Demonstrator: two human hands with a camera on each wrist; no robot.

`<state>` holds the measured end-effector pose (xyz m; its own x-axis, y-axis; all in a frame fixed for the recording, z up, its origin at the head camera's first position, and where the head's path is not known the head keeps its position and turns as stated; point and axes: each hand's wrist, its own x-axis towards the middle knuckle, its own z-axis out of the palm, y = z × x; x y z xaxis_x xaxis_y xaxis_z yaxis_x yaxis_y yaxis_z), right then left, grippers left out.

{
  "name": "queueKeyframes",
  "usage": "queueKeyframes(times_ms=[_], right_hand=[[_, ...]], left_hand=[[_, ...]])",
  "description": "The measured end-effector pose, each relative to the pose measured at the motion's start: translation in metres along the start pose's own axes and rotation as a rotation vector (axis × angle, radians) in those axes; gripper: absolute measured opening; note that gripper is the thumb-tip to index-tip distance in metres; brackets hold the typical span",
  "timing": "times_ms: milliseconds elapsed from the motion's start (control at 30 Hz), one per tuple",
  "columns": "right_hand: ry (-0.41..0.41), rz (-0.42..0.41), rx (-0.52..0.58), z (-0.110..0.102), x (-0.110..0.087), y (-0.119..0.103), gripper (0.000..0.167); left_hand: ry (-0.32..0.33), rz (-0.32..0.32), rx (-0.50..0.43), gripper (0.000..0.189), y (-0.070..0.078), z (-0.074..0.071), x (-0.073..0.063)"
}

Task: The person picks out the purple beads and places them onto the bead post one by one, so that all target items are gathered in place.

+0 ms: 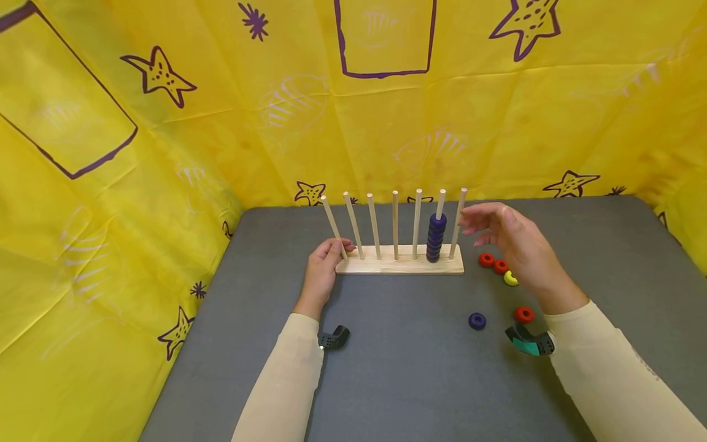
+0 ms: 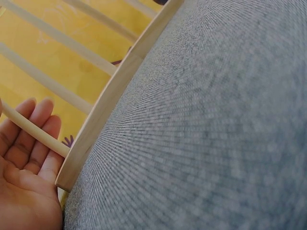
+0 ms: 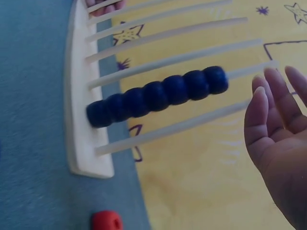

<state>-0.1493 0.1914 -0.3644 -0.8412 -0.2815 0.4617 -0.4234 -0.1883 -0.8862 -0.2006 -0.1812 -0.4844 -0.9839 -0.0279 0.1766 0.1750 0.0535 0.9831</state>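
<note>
A wooden peg stand (image 1: 399, 265) with several upright pegs sits toward the back of the table. My left hand (image 1: 323, 270) is at its left end, fingers (image 2: 36, 122) curled behind the leftmost peg (image 2: 36, 132) and the thumb in front, mostly cut off in the left wrist view. Dark blue rings (image 1: 436, 238) are stacked on the second peg from the right, its top bare. Beside the rightmost peg (image 3: 177, 127), my right hand (image 1: 516, 245) is raised with nothing in it, fingers loosely bent and fingertips close to the peg's upper part.
Right of the stand lie two red rings (image 1: 486, 259) and a yellow ring (image 1: 510, 278), partly hidden by my right hand. Nearer me are another red ring (image 1: 524, 315) and a loose blue ring (image 1: 477, 321). A yellow patterned cloth (image 1: 364, 135) hangs behind the grey table (image 1: 397, 368).
</note>
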Motion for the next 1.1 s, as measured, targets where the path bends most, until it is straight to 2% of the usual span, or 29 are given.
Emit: queueKeyframes(times_ms=[167,500,700,1100], right_hand=[[0.014,0.04,-0.033,-0.002,-0.013,0.01,0.05],[-0.022,0.092,-0.068,-0.013,-0.041,0.029,0.047],[-0.032,0.132,-0.116,-0.018,-0.056,0.038,0.045],[-0.049,0.123,-0.253,-0.026,-0.076,0.051,0.042]], left_hand=[[-0.005,0.016,-0.013,0.037,-0.001,0.0,0.0],[-0.011,0.032,-0.06,0.038,-0.003,0.0,0.001],[-0.009,0.035,-0.037,0.037,-0.003,-0.001,0.001],[-0.012,0.035,-0.061,0.037,-0.003,0.001,0.002]])
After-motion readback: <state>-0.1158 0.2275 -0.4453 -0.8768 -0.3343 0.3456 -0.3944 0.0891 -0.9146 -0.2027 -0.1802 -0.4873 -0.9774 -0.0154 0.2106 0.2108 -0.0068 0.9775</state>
